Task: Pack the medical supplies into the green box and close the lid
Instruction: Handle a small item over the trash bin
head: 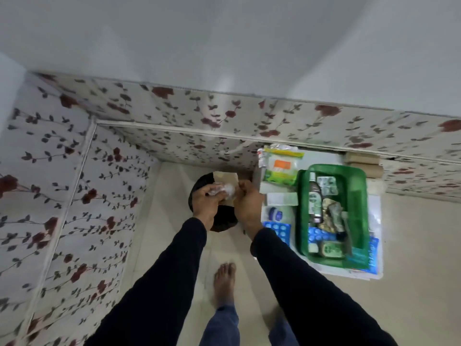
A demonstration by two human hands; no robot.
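Observation:
The green box [354, 216] stands open on a white surface at the right, holding a brown bottle [314, 198], blister strips [327, 185] and several small packs. Left of the box, my left hand [208, 202] and my right hand [247, 203] together hold a crumpled clear plastic wrapper [224, 190] over a dark round bin [219, 221] on the floor. A cotton pack [280, 168], a white carton [282, 199], a small blue-lidded jar [274, 213] and a blue blister strip [278, 229] lie beside the box.
A flower-patterned wall runs along the left and the back. A bare foot [224, 283] stands on the pale tiled floor below my arms. Papers and a blue packet [373, 253] stick out from under the box. A cardboard piece [225, 177] sits behind the wrapper.

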